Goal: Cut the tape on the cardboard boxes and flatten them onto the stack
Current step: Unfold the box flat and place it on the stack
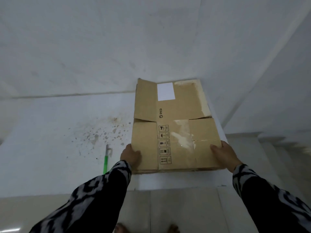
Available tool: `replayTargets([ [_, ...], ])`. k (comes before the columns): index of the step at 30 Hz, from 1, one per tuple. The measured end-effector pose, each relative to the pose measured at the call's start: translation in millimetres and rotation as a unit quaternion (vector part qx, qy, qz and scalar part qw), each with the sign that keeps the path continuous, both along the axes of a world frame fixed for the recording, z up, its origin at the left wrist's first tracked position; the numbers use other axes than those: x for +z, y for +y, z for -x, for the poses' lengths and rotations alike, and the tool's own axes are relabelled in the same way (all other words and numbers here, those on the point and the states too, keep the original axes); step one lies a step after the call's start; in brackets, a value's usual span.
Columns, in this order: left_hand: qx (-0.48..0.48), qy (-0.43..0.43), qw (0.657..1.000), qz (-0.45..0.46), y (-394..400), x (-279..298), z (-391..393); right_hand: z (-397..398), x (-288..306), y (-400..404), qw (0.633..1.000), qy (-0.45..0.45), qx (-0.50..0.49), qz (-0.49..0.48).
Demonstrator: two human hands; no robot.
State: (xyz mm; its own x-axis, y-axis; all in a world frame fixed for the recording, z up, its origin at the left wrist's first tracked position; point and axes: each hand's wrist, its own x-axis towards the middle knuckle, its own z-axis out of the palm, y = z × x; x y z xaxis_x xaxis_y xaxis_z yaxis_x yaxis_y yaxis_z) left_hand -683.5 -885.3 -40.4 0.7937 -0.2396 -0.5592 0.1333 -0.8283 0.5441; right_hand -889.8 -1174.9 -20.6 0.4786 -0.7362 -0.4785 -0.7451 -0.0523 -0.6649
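Bare toes (173,228) show at the near edge of the tiled floor (176,207), and above them your two patterned sleeves reach out to a flattened cardboard box (178,132) on the raised white surface (67,132). Your left hand (130,156) holds the box's near left edge, thumb laid flat on top and the other fingers out of sight beneath or behind the card. Your right hand (224,155) takes the near right edge the same way, thumb on top, the rest wrapped round the side.

The box lies collapsed, flaps spread toward the far wall, a white label (165,91) near its far end and a torn strip of clear tape (182,135) across its middle. More cardboard edges (168,171) show beneath its near side, so it looks to be resting on the stack already.

By that reading, cutting and flattening are done for this box, and you are squaring it on the pile. Next, let go cleanly on both sides, then reach left for the green-handled cutter (106,161) lying just beside the stack before starting another box. None is in view.
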Motion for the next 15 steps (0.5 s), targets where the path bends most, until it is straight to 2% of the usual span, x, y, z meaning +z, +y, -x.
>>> replayTargets([
  [15,0.009,-0.041,0.999,-0.03,5.0,-11.6,6.2,5.5,-19.7,-7.5,0.999,0.01,0.016,0.035],
])
